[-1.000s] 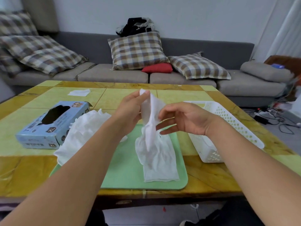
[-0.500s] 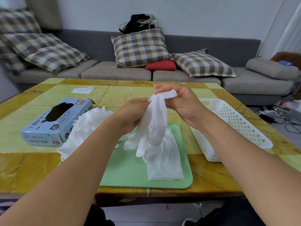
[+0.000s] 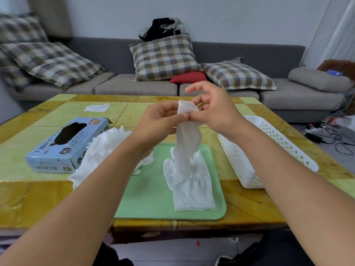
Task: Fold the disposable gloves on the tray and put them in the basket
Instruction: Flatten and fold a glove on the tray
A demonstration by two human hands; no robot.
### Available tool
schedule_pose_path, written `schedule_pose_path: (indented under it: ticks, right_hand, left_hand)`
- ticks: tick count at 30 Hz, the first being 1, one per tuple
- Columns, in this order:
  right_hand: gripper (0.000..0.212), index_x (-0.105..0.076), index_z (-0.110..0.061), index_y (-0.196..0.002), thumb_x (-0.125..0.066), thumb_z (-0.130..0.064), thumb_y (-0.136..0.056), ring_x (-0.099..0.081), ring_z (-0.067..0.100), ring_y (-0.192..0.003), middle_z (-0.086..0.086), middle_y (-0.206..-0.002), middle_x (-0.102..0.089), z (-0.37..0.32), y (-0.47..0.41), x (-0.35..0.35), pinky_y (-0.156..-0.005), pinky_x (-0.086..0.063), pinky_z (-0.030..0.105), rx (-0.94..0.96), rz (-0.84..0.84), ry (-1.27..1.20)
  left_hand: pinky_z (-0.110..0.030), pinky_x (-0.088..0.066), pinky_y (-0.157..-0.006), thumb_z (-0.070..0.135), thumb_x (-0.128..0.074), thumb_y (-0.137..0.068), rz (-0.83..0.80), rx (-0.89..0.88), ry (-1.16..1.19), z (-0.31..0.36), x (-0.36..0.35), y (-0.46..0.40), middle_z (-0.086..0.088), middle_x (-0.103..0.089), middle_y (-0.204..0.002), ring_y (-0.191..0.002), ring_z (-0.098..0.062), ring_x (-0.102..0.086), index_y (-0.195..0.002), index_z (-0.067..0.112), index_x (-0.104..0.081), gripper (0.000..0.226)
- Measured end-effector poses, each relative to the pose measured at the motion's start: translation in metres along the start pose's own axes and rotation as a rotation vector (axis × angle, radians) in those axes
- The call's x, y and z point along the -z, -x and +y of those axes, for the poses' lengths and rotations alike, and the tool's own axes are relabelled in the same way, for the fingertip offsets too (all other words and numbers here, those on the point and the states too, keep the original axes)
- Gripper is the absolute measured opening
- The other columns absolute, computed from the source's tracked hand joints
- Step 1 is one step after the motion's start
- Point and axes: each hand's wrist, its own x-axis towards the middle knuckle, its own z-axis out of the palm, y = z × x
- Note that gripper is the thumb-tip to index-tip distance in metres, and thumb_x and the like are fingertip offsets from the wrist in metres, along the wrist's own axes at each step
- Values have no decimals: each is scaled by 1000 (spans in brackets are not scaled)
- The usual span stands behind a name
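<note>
A white disposable glove (image 3: 187, 139) hangs in the air above the green tray (image 3: 151, 198). My left hand (image 3: 160, 118) and my right hand (image 3: 209, 106) both pinch its upper end, close together. The hanging glove's lower end reaches another white glove (image 3: 192, 189) that lies flat on the tray's right half. A heap of loose white gloves (image 3: 101, 150) sits at the tray's left edge, partly behind my left forearm. The white perforated basket (image 3: 288, 148) stands right of the tray, its inside mostly hidden by my right arm.
A blue glove box (image 3: 65, 144) marked XL lies on the yellow-green table (image 3: 38, 198) at the left. A white tissue (image 3: 97, 107) lies near the far edge. A grey sofa with checked cushions stands behind the table; cables lie on the floor at the right.
Both hands have come together at the glove's upper end and hold it higher. The glove now hangs straighter above the tray.
</note>
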Motion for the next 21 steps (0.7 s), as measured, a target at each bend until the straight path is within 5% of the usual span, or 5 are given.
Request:
schedule_pose_path:
  ticks: [9, 13, 15, 21]
  right_hand:
    - [35, -64, 7, -124, -67, -13, -95, -68, 22, -93, 13, -108, -71, 18, 12, 16, -91, -56, 39, -375, -170, -454]
    - [29, -67, -3, -124, -60, -17, -100, -69, 22, -79, 9, -102, -71, 14, 15, 22, -71, -58, 33, -401, -203, -583]
    - [31, -68, -4, -125, -61, -21, -100, -69, 23, -82, 10, -107, -72, 18, 16, 21, -74, -58, 35, -438, -202, -537]
    - [24, -66, -3, -118, -66, -15, -97, -70, 22, -74, 11, -97, -71, 50, 12, 13, -70, -60, 33, -651, -173, -369]
  left_hand:
    - [-31, -57, -64, 17, -58, -97, 209, 246, 338, 7, 6, -5, -13, -73, -85, -74, -24, -70, -102, 3, -72, 20]
    - [-37, -54, -71, 24, -62, -97, 99, 231, 198, 5, 10, -5, -11, -73, -96, -81, -26, -68, -105, 9, -74, 21]
    - [-34, -60, -67, 25, -64, -97, 28, 230, 108, 6, 8, -3, -8, -77, -97, -78, -23, -72, -107, 10, -75, 21]
    - [-38, -63, -77, 25, -70, -94, 182, 424, -144, -25, 5, -19, -15, -76, -96, -81, -28, -72, -93, 5, -73, 20]
